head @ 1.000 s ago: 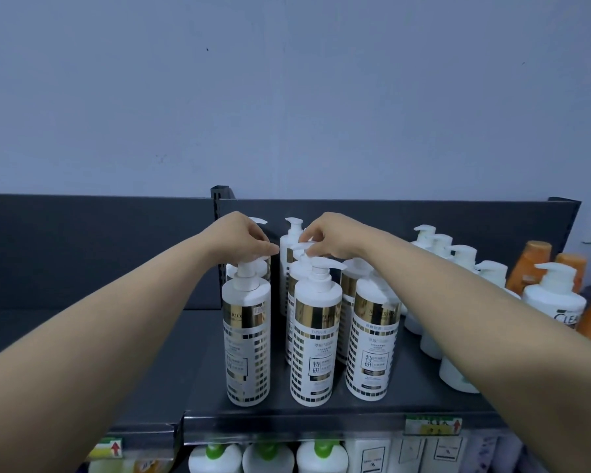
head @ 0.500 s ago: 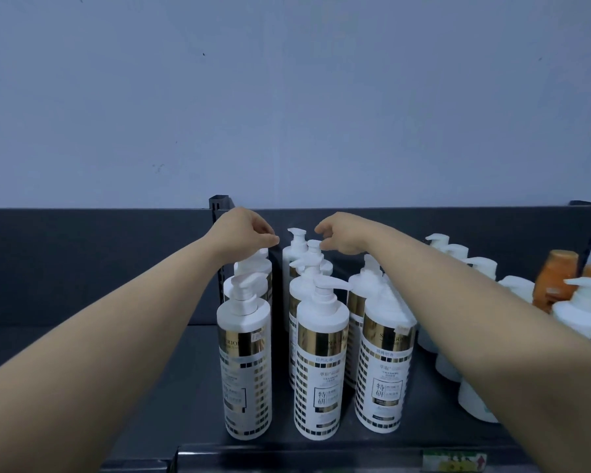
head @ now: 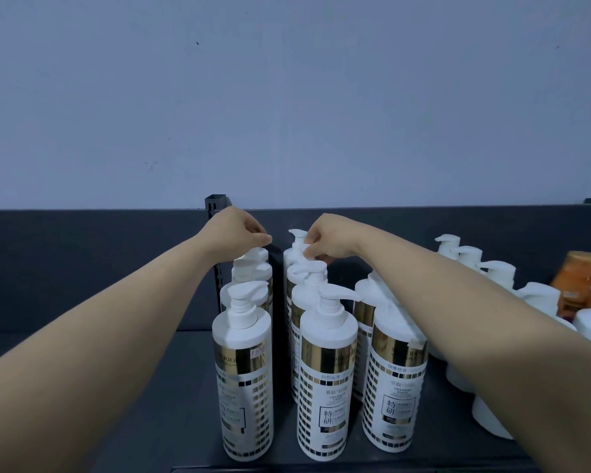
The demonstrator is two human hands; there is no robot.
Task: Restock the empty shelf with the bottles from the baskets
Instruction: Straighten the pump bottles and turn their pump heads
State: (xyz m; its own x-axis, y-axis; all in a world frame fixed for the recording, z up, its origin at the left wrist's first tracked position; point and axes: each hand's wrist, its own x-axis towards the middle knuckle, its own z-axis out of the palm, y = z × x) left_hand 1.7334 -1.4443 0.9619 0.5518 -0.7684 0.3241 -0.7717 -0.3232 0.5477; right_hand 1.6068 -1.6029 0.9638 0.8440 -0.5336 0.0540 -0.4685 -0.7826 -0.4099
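Reaching far over the dark shelf, two bare arms hide a lot. The gold and white bottles stand up straight on the shelf in three rows, from the front to the back. The front ones cover most of the ones behind, so only the white pump tops show back there. The right arm lies across the right row and hides its pumps. It also hides parts of the plain white bottles further right. An orange bottle peeks out near the right edge, with its lower part hidden. The small words on the labels are too blurry to read.

The left hand has curled fingers, and the thumb meets a fingertip. It sits right over the pump of the last left bottle. I cannot tell if it pinches the pump or only touches it.

The right hand has curled fingers too. Its fingertips pinch the white pump of a back bottle in the middle row. The hand hides part of that pump.
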